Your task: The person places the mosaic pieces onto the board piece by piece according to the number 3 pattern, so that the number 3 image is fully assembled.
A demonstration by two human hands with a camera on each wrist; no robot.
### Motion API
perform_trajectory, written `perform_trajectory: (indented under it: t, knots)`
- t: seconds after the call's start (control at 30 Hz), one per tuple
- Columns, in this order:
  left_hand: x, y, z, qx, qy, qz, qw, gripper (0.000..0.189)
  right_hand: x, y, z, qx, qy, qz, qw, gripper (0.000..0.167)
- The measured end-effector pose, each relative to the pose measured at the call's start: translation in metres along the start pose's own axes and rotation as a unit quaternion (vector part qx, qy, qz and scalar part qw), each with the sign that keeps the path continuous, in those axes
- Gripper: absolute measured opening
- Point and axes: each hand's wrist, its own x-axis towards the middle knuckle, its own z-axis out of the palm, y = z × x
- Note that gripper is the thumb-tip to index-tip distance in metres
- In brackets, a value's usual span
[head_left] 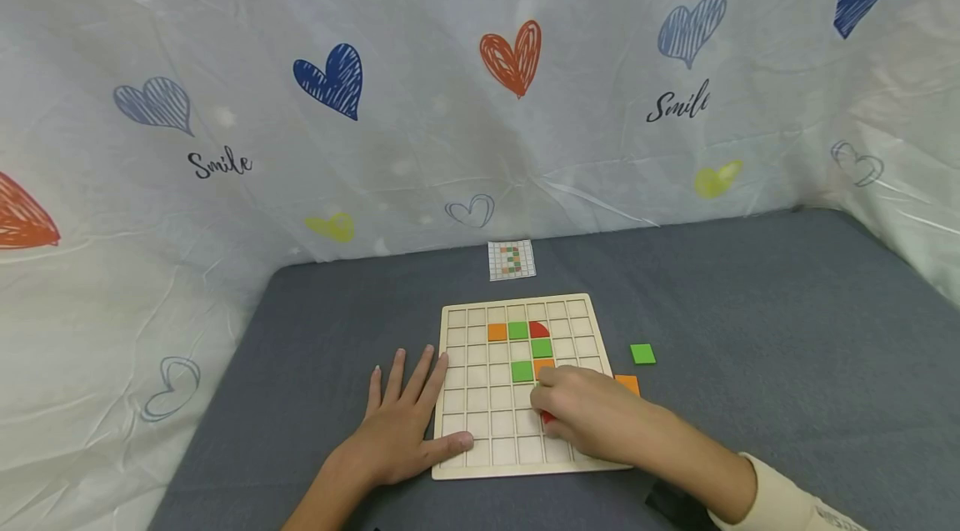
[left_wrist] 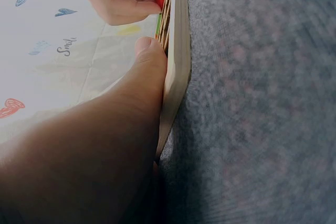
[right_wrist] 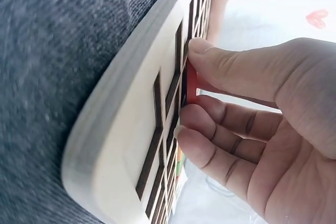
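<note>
A pale wooden grid board lies on the cloth-covered table. My right hand is over its right half, pinching a red tile between thumb and fingers at the grid; in the head view the fingers cover most of that tile. Spread flat, my left hand rests at the board's left edge, its thumb on the corner squares. In the grid's upper part sit an orange tile, a green tile, a red quarter-round tile and further green and orange tiles below, partly hidden by the right hand.
A small pattern card lies behind the board, by the curtain. To the board's right are a loose green tile and an orange tile, partly behind the right hand. A dark object sits under the right forearm.
</note>
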Motion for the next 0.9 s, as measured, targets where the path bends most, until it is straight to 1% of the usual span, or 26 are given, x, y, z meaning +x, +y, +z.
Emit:
perform_trajectory:
  t: [0.27,0.37,0.53,0.67,0.9]
  knots:
    - [0.000,0.000,0.001,0.004,0.003,-0.001,1.0000,0.108,0.002,0.000,0.002,0.006,-0.007,0.012,0.9999,0.029]
    - [-0.001,0.004,-0.003,-0.002,-0.005,-0.002,1.0000,0.107,0.001,-0.001,0.003,0.002,-0.003,0.005,1.0000,0.029]
    - [-0.003,0.010,-0.012,-0.002,-0.019,-0.004,0.9998,0.105,-0.003,-0.002,0.005,-0.019,0.019,-0.018,0.9995,0.027]
    - [-0.003,0.010,-0.012,0.001,-0.019,-0.003,0.9998,0.104,-0.005,-0.001,0.007,-0.031,0.040,-0.036,0.9980,0.027]
    - [-0.003,0.009,-0.011,-0.001,-0.015,0.000,0.9999,0.104,-0.007,-0.002,0.009,-0.068,0.060,-0.046,0.9948,0.033]
